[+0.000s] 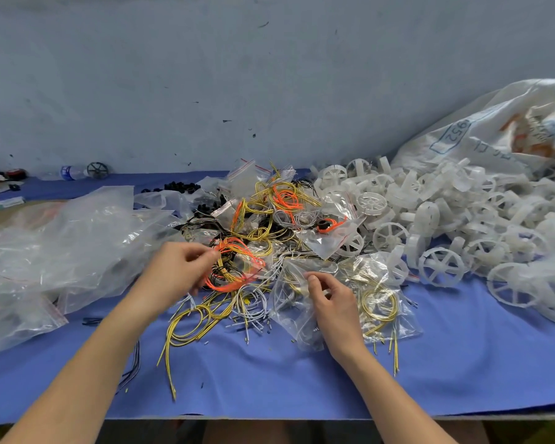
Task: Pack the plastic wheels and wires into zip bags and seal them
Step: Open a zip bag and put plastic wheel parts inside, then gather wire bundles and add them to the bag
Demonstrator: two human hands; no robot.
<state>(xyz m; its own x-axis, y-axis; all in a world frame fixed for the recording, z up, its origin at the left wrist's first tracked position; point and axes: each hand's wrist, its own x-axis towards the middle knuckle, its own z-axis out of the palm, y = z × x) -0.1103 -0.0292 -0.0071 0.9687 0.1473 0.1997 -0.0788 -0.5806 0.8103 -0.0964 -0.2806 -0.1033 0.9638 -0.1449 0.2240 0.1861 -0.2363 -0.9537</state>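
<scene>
A tangle of yellow, orange, grey and black wires (263, 225) lies in the middle of the blue table (302, 373). My left hand (177, 270) pinches an orange wire coil (234, 264) at the front of that tangle. My right hand (330, 299) pinches the edge of a clear zip bag (305, 280) that lies over more wires. A heap of white plastic wheels (446, 219) fills the right side. Another zip bag with a yellow wire coil (382, 302) lies just right of my right hand.
A pile of empty clear zip bags (61, 245) covers the left side. A big white sack (494, 129) lies at the back right. Small black parts (180, 187), a water bottle (71, 172) and a dark wheel (97, 170) stand along the grey wall.
</scene>
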